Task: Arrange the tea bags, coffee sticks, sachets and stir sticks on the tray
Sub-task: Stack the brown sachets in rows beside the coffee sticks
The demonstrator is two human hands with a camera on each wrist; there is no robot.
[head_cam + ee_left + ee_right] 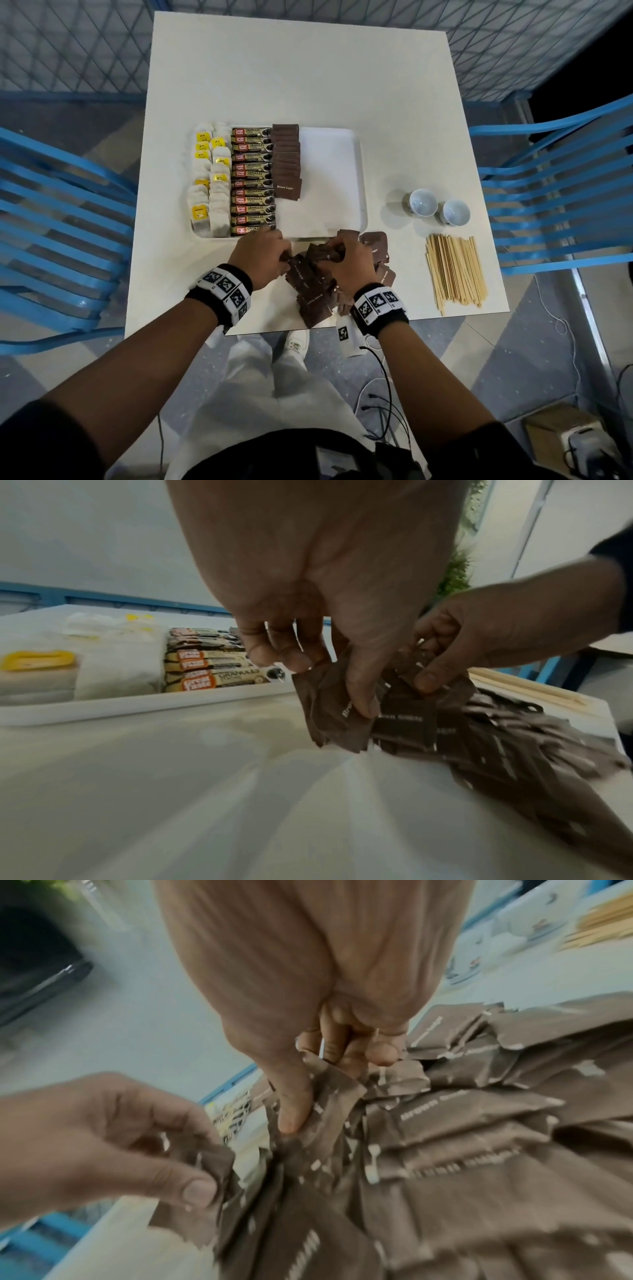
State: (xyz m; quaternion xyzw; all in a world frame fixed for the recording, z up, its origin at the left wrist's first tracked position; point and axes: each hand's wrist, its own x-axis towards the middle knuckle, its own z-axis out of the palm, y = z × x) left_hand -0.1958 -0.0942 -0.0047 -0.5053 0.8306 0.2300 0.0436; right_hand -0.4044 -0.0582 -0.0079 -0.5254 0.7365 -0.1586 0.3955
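A white tray (337,161) holds tea bags (209,178) on its left, a column of coffee sticks (252,181) beside them, and a row of brown sugar sachets (287,159). A loose pile of brown sachets (313,291) lies on the table in front of the tray. My left hand (263,258) pinches a sachet (330,710) at the pile's left side. At the pile's top, my right hand (346,260) pinches another sachet (329,1096). Wooden stir sticks (455,270) lie in a bundle to the right.
Two white cups (438,207) stand right of the tray, behind the stir sticks. The right half of the tray is bare. Blue slatted chairs (555,192) flank the white table (308,78) on both sides. Cables trail on the floor below.
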